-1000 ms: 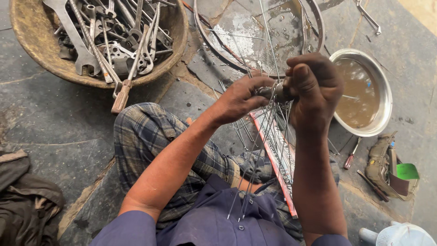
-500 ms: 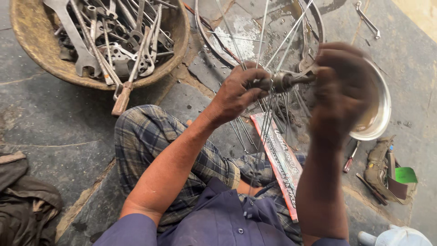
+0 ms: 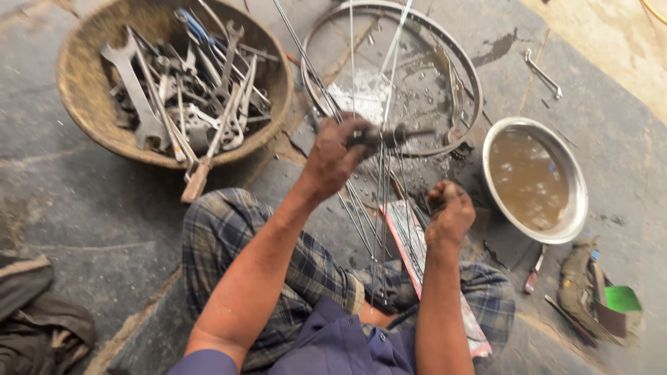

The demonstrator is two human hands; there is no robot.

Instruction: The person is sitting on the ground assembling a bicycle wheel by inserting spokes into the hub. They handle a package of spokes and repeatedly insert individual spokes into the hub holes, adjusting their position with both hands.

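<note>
Both hands have separated: my left hand [image 3: 338,156] keeps the wheel hub [image 3: 389,135] clamped above the rim [image 3: 467,83], while my right hand [image 3: 450,212] has dropped, fisted around the spokes [image 3: 379,208] (hanging toward my lap).

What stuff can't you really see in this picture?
Head view:
- Hub: mostly covered by the left hand.
- What the right hand pinches: hidden inside its closed fingers.
- Spokes: lower ends lost against the lap.
- Bowl bottom: hidden by murky brown liquid.
- Dark cloth: cut off by the left edge.
</note>
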